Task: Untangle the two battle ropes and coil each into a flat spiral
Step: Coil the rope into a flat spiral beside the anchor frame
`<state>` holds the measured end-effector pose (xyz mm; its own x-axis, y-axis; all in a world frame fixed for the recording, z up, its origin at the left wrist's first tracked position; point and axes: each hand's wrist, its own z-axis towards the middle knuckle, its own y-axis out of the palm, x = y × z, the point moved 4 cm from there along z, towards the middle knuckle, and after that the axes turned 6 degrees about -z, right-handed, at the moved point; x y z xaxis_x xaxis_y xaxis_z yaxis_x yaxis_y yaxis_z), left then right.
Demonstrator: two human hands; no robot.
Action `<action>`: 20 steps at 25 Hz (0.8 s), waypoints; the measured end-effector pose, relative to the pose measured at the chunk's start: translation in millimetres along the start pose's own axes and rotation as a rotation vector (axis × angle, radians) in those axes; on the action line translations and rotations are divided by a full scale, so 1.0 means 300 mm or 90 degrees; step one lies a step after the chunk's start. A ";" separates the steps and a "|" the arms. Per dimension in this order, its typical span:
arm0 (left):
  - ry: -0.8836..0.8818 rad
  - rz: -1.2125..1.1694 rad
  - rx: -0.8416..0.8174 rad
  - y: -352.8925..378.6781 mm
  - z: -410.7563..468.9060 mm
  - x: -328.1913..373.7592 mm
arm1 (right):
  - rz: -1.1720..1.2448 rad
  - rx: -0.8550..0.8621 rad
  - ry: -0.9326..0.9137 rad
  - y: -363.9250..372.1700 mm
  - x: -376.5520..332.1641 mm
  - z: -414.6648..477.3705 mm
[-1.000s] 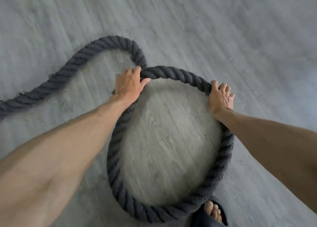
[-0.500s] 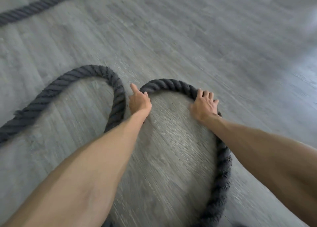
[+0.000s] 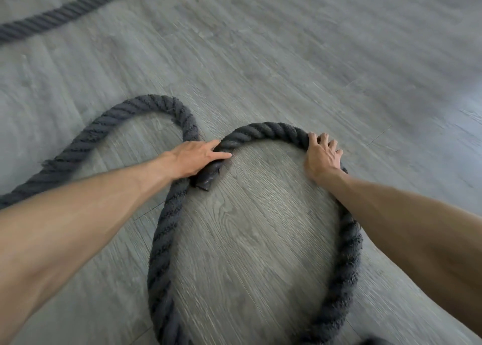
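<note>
Since a moment ago the left hand [image 3: 194, 158] has flattened, fingers straight, on the capped end [image 3: 207, 179] of the rope [image 3: 263, 130], pressing it to the grey plank floor [image 3: 287, 57]. Right hand [image 3: 322, 156] curls over the loop's far arc. A second rope [image 3: 65, 13] crosses the floor's far-left corner.

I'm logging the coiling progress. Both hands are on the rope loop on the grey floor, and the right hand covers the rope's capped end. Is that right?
Not quite. The head view shows the left hand lying over the capped end of the rope loop. The right hand hooks over the loop's far curve, away from that end. The rest holds: both hands are on the loop, which lies on the grey floor.
</note>
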<state>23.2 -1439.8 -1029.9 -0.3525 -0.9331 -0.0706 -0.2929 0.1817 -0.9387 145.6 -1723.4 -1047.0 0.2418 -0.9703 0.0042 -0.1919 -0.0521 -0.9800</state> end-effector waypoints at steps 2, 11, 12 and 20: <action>0.010 0.020 -0.004 0.004 -0.015 -0.004 | 0.045 -0.012 0.014 -0.010 -0.013 -0.005; -0.044 0.059 0.142 -0.054 0.125 0.169 | 0.232 -0.073 -0.011 -0.053 -0.148 -0.077; -0.071 0.047 0.136 -0.066 0.143 0.191 | 0.248 -0.080 -0.026 -0.054 -0.167 -0.082; -0.325 -0.172 0.058 -0.067 0.244 0.230 | 0.241 -0.110 -0.044 -0.039 -0.243 -0.086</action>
<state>69.8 -1530.6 -1040.5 0.2029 -0.9783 0.0424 -0.2279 -0.0893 -0.9696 105.6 -1658.1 -1030.7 0.1857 -0.9108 -0.3687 -0.4353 0.2601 -0.8619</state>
